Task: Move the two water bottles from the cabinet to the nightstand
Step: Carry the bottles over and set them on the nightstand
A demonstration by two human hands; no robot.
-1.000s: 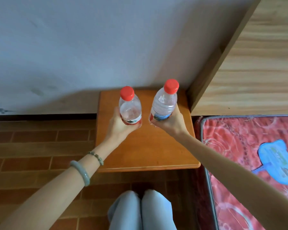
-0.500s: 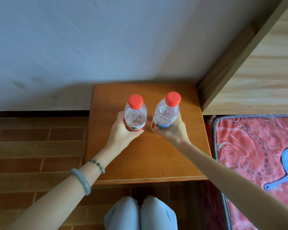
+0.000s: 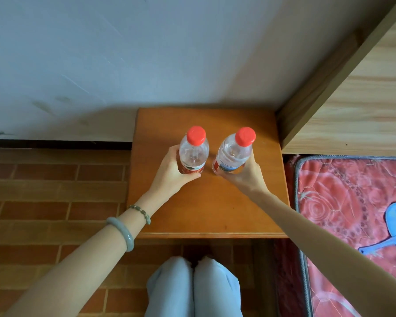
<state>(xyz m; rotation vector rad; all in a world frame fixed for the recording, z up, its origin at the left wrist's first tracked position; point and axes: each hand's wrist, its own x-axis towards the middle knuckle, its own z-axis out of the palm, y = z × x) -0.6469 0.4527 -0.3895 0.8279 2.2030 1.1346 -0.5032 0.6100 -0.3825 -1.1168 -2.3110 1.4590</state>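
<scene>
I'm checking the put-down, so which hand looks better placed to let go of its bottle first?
Left, probably. The left hand holds its bottle nearly upright, low over the nightstand. The right hand holds its bottle tilted, needing straightening first.

The bases of the two clear plastic water bottles with red caps, the left one [image 3: 193, 152] and the right one [image 3: 232, 153], are covered by the left hand [image 3: 172, 172] and the right hand [image 3: 244, 175], so contact with the orange-brown wooden nightstand [image 3: 206, 209] cannot be confirmed. The label texts are too small to be read. The pale wooden headboard [image 3: 364, 106] and the red patterned mattress [image 3: 352, 213] are cut by the right edge. Both forearms are cut by the lower edge.
</scene>
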